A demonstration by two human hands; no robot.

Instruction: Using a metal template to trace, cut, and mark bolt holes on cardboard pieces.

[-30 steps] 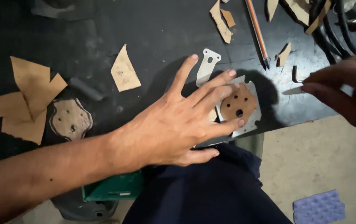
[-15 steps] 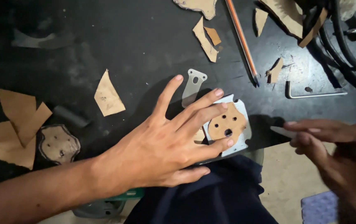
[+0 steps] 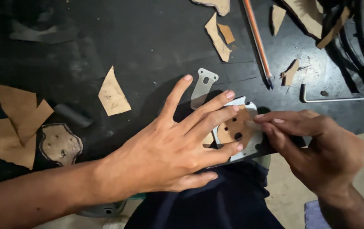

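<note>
the thin metal plate lies at the near edge of the black worktop, and everything else is placed from it. on top of it sits a brown gasket cut-out with small holes punched through, covering most of the plate's middle. the left hand comes in from the plate's left, fingers spread wide and pressed flat over the gasket's left side and the plate's near edge, pinning both down. the right hand is at the plate's right, its fingers pressed together with the tips pinching the gasket's right edge; whether a small blade is in that pinch cannot be told. the gasket looks light, thin and limp, likely to tear or crease at the holes, so it is best taken by its outer rim; the plate looks stiff, flat and slippery, better held by pressing down. a smaller metal tab lies just beyond the plate, a pencil and an l-shaped hex key farther beyond to the right, brown paper scraps well to the left.
</note>
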